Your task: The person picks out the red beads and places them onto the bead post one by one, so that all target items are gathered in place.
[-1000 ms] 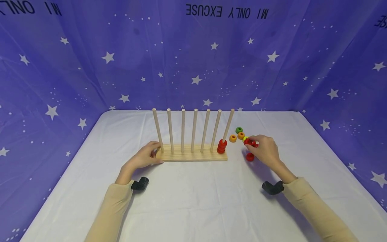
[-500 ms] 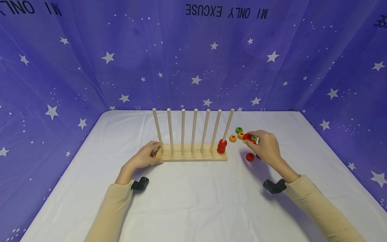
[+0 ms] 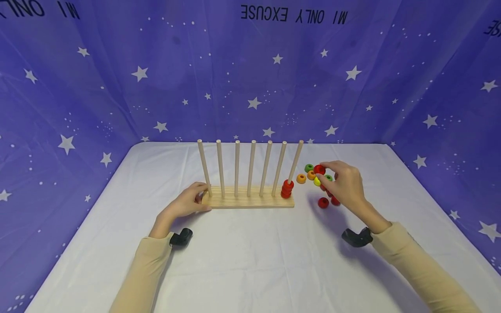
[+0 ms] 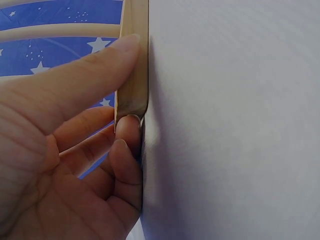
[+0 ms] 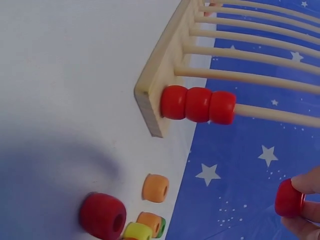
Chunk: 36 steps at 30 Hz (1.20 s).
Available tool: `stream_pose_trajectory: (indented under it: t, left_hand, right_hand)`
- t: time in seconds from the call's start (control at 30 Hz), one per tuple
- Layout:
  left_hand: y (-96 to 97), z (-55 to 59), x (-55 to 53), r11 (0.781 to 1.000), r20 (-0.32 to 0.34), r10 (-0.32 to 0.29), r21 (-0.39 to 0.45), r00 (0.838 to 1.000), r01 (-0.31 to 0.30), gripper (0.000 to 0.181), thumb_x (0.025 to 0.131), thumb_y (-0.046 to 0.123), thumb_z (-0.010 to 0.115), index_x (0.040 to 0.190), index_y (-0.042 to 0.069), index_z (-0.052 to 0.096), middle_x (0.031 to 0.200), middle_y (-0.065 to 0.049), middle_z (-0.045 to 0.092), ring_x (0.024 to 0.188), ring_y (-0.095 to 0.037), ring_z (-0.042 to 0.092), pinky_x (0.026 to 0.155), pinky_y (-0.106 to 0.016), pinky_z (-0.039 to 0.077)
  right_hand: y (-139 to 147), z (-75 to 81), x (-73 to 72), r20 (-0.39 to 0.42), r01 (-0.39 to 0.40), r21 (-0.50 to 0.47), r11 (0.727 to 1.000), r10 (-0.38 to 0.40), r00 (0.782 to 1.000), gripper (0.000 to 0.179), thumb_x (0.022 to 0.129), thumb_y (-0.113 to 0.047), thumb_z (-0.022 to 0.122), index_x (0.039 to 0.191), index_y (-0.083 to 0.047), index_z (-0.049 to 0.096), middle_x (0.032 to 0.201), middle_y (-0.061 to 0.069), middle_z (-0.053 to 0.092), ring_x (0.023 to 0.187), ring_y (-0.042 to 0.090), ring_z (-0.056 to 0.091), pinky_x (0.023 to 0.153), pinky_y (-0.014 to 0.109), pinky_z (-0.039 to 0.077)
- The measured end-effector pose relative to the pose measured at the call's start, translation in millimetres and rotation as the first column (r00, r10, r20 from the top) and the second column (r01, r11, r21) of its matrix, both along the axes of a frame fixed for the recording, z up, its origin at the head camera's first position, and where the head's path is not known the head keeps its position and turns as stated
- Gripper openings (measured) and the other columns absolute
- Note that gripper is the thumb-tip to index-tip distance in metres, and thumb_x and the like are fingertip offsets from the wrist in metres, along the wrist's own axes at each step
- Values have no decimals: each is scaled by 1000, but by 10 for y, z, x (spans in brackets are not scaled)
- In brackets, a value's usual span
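Note:
My left hand (image 3: 189,201) grips the left end of a wooden base (image 3: 242,201) that carries several upright pegs. In the left wrist view its thumb lies along the base's front edge, with fingers curled at the end. The rightmost peg (image 3: 296,157) bears three stacked red beads (image 3: 287,189). My right hand (image 3: 345,182) pinches a red bead (image 3: 319,169) between thumb and fingertips, raised over the loose beads. In the right wrist view that held bead (image 5: 289,198) shows at the right edge, off the table and apart from the peg.
Loose beads lie right of the base: orange (image 3: 301,178), yellow (image 3: 317,181), green (image 3: 309,167) and red (image 3: 323,202) ones, some partly under my right hand. A white cloth (image 3: 250,261) covers the table. A purple star-patterned curtain (image 3: 219,117) stands behind.
My right hand has lifted the red bead up and away from the loose pile, uncovering the yellow bead and more red ones. My left hand stays on the base.

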<state>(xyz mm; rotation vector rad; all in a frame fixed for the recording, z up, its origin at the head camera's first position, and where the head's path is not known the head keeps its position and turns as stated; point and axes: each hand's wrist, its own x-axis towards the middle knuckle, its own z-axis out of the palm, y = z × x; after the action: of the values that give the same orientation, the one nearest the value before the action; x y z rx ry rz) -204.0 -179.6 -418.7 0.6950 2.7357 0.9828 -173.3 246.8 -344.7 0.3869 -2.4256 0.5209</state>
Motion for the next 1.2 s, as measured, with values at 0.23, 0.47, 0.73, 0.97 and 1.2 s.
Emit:
stream_pose_trajectory:
  t: [0.23,0.47,0.73,0.97,1.2]
  left_hand:
    - [-9,-13,-11,1000,0,-2,3,1000,2,73,80,18,73,137,-11,37,135,-26,42,78,-15,48,63,-21,41]
    - [4,-11,2,1000,8,-1,5,1000,1,73,80,17,73,138,-11,37,136,-26,41,78,-15,48,63,-20,41]
    - [17,5,11,1000,-1,5,1,1000,-5,71,80,16,73,136,-11,39,134,-26,42,77,-15,48,62,-20,41]
    - [20,20,16,1000,3,7,3,1000,-7,71,80,16,73,136,-11,39,131,-24,44,76,-15,48,60,-20,41]
    - [22,13,10,1000,-1,13,7,1000,-13,71,80,17,73,136,-10,40,133,-25,44,77,-15,48,61,-20,41]
  right_hand:
    - [-56,69,-8,-49,-25,-15,1000,24,999,29,74,-14,77,99,0,71,92,17,72,51,14,39,47,22,33]
    - [-98,145,8,-108,-56,-41,998,51,993,31,73,-12,78,100,-1,71,92,16,72,51,11,37,47,20,33]
    - [-157,258,5,-189,-120,-64,991,106,976,33,71,-7,79,103,0,70,91,16,71,52,8,33,50,13,28]
    - [-227,398,14,-246,-167,-60,984,148,958,35,71,-3,78,105,0,70,92,16,70,52,8,32,50,11,27]
    - [-298,512,14,-283,-209,-75,975,181,942,34,72,-2,77,105,1,70,91,16,70,53,7,31,51,11,26]
